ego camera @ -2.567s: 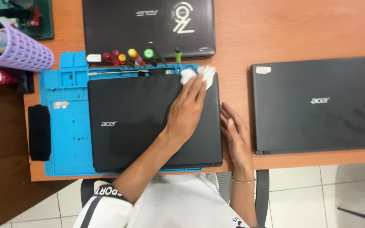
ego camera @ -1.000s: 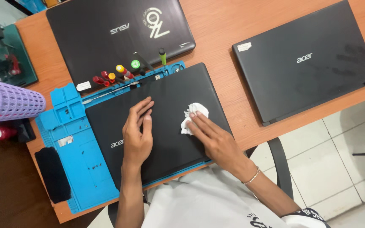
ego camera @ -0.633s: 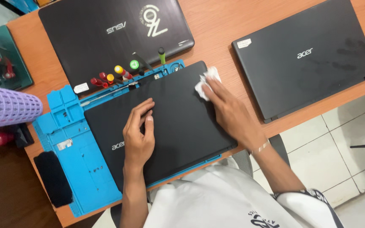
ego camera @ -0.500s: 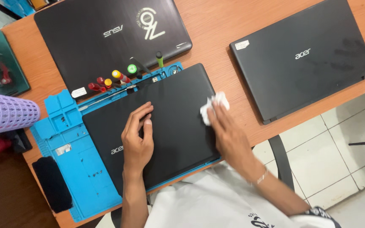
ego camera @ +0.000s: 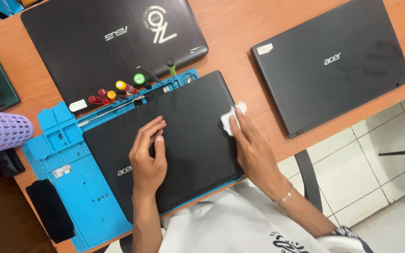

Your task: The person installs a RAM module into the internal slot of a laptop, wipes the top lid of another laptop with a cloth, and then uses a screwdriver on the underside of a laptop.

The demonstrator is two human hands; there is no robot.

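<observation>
We press our left hand flat, fingers together, on the closed matte-black laptop lying on the blue silicone repair mat, while our right hand holds a crumpled white wipe under extended fingers near the lid's far right edge.

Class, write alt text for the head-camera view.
A person's right hand presses a white cloth on a closed black laptop lying on a blue mat, while the left hand rests flat on its lid.

Laptop lid matt blk plastic; wipe white cloth/paper; mat blue rubbery; desk wood-grain.
</observation>
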